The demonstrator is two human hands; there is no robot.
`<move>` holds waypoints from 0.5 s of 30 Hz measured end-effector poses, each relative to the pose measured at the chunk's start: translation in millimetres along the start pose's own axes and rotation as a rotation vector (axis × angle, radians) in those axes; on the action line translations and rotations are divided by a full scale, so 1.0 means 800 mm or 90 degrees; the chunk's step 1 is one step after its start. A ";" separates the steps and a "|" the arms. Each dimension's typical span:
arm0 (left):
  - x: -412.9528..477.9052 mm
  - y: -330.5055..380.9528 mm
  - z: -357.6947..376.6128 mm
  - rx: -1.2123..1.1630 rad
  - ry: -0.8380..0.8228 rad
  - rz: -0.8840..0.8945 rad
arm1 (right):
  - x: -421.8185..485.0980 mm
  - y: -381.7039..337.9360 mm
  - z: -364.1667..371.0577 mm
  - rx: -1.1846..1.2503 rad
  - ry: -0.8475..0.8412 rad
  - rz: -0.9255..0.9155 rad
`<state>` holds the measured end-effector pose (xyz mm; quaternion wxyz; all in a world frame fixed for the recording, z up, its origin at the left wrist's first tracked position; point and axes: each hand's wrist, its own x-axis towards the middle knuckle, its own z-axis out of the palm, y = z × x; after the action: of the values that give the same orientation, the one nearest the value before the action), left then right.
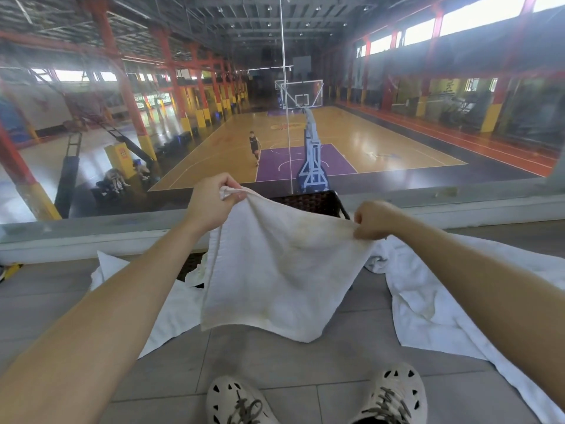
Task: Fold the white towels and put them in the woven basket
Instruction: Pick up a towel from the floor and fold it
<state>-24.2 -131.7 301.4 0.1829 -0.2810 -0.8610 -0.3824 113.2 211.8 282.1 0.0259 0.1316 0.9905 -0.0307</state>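
White terry-cloth towel point(276, 270) is hanging in the air between both hands, its top edge running left to right and sloping down toward the right. The left hand point(211, 200) is pinching the higher corner between thumb and curled fingers, and the right hand point(374, 220) is pinching the lower one. The dark woven basket point(308, 201) is sitting just behind the towel, mostly hidden by it. Bringing the two corners together looks like the coming fold.

Three white towels point(275, 280), one basket point(308, 201), two shoes point(394, 393).
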 end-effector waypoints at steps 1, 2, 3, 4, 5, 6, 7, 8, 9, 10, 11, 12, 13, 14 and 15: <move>0.002 0.009 0.004 0.003 -0.010 0.009 | -0.002 -0.012 0.009 -0.011 -0.020 0.001; 0.004 0.018 0.009 0.009 -0.020 0.018 | 0.000 -0.022 0.022 0.014 -0.024 -0.013; 0.006 0.027 0.012 0.013 -0.033 0.031 | -0.003 -0.037 0.033 0.075 -0.030 -0.020; 0.008 0.035 0.015 0.018 -0.047 0.044 | -0.003 -0.053 0.045 0.135 -0.028 -0.035; 0.008 0.043 0.015 0.028 -0.065 0.062 | -0.004 -0.070 0.055 0.173 -0.028 -0.050; 0.009 0.049 0.015 0.041 -0.084 0.079 | -0.002 -0.085 0.063 0.199 -0.021 -0.075; 0.009 0.054 0.012 0.052 -0.104 0.095 | -0.001 -0.100 0.066 0.224 -0.013 -0.096; 0.010 0.056 0.008 0.063 -0.120 0.106 | 0.003 -0.110 0.067 0.254 0.005 -0.112; 0.011 0.056 0.001 0.076 -0.132 0.112 | 0.004 -0.116 0.062 0.283 0.022 -0.116; 0.011 0.053 -0.006 0.090 -0.137 0.110 | 0.009 -0.118 0.055 0.306 0.034 -0.113; 0.010 0.048 -0.015 0.102 -0.137 0.102 | 0.012 -0.118 0.045 0.321 0.029 -0.107; 0.010 0.043 -0.024 0.108 -0.136 0.090 | 0.015 -0.117 0.033 0.327 0.017 -0.105; 0.009 0.037 -0.032 0.112 -0.136 0.079 | 0.016 -0.116 0.020 0.315 0.005 -0.103; 0.008 0.033 -0.038 0.116 -0.134 0.068 | 0.016 -0.117 0.008 0.293 -0.001 -0.103; 0.007 0.029 -0.044 0.120 -0.128 0.060 | 0.015 -0.121 -0.004 0.269 -0.006 -0.099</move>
<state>-10.7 -143.6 340.0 0.1387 -0.3394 -0.8931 -0.2608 75.9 122.3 289.7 -0.0001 0.0573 0.9690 -0.2402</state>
